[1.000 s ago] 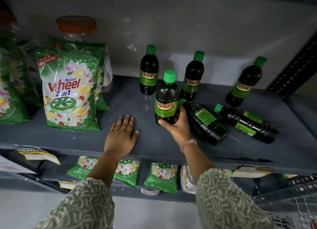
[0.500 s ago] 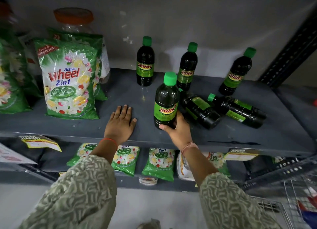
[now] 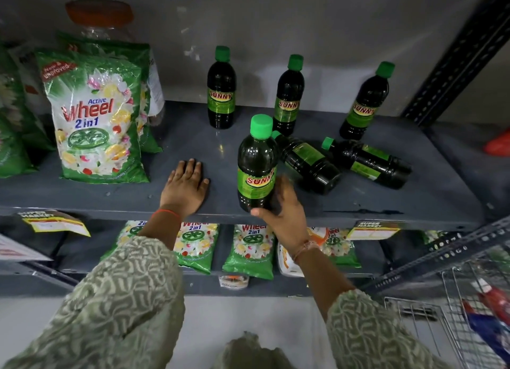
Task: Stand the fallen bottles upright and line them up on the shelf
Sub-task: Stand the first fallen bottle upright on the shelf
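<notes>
Several dark SUNNY bottles with green caps are on the grey shelf (image 3: pixel 414 203). Three stand upright along the back: the left back bottle (image 3: pixel 221 90), the middle back bottle (image 3: pixel 288 98) and the right back bottle (image 3: pixel 364 103). Two lie on their sides: the near fallen bottle (image 3: pixel 306 161) and the far fallen bottle (image 3: pixel 368 163). My right hand (image 3: pixel 284 211) grips the base of an upright front bottle (image 3: pixel 257 164) near the shelf's front edge. My left hand (image 3: pixel 184 186) rests flat on the shelf, fingers together, holding nothing.
Green Wheel detergent packs (image 3: pixel 95 120) stand at the left, with an orange-lidded clear jar (image 3: pixel 100 18) behind them. Smaller Wheel packs (image 3: pixel 248 247) hang on the shelf below. A perforated shelf post (image 3: pixel 458 56) rises at the right. A wire trolley (image 3: pixel 455 327) is at the lower right.
The front bottle has moved toward the shelf's front edge, away from the near fallen bottle, with my right hand still on it. My left hand has stayed flat.
</notes>
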`<action>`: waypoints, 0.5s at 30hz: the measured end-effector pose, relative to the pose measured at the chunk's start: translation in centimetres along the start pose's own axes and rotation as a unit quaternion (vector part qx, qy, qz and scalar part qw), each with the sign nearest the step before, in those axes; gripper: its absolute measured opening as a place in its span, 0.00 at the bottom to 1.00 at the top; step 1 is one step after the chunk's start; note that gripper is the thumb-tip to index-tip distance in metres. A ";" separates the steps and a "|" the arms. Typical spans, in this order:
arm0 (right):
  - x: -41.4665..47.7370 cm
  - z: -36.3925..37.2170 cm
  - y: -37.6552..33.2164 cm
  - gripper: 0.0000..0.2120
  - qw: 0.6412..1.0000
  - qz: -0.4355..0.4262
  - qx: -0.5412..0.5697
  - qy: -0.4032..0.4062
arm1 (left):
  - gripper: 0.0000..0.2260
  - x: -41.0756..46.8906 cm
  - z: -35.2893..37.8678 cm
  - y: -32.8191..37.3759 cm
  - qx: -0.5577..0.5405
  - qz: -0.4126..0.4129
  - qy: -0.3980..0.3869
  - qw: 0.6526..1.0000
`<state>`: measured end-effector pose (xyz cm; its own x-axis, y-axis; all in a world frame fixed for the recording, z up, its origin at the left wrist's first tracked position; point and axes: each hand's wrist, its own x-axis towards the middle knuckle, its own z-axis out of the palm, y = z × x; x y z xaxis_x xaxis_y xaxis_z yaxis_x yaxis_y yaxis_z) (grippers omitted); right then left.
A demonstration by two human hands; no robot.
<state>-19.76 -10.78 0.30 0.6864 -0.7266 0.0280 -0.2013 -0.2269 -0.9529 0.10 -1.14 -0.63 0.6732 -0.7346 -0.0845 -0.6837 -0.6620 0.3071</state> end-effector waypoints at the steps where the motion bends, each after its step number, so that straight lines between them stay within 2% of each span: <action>1: -0.3 -0.7 -0.4 0.42 0.999 -0.020 -0.007 0.034 | 0.24 0.1 0.0 0.3 -0.008 0.000 -0.001 1.000; 3: 0.6 -3.1 -1.8 0.39 0.984 -0.097 -0.106 0.109 | 0.24 0.2 0.2 1.3 -0.016 0.013 -0.001 1.000; 5: 3.9 -6.2 -3.1 0.36 0.939 -0.108 -0.298 0.131 | 0.24 0.3 0.8 2.3 -0.008 0.023 -0.004 1.000; 8: 9.5 -8.6 -3.9 0.39 0.861 0.028 -0.508 0.016 | 0.24 0.4 1.4 2.8 0.006 0.015 0.012 1.000; 10: 11.4 -8.4 -3.4 0.40 0.812 0.071 -0.577 -0.055 | 0.24 0.4 1.5 2.7 0.008 0.014 0.019 1.000; 11: 11.9 -8.1 -3.1 0.41 0.809 0.086 -0.578 -0.066 | 0.24 0.4 1.5 2.7 0.010 0.015 0.022 1.000; 13: 12.1 -7.7 -2.5 0.43 0.838 0.124 -0.530 -0.038 | 0.24 0.4 1.6 2.8 0.011 0.017 0.027 0.999; 15: 11.9 -7.5 -2.1 0.42 0.868 0.112 -0.483 0.012 | 0.23 0.5 1.7 2.8 0.014 0.016 0.032 0.999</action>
<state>-16.45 -23.82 4.89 0.5421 -0.8332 -0.1092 -0.8281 -0.5077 -0.2374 -1.96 -3.60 -1.39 0.6670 -0.7449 -0.0145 -0.7120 -0.6430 0.2822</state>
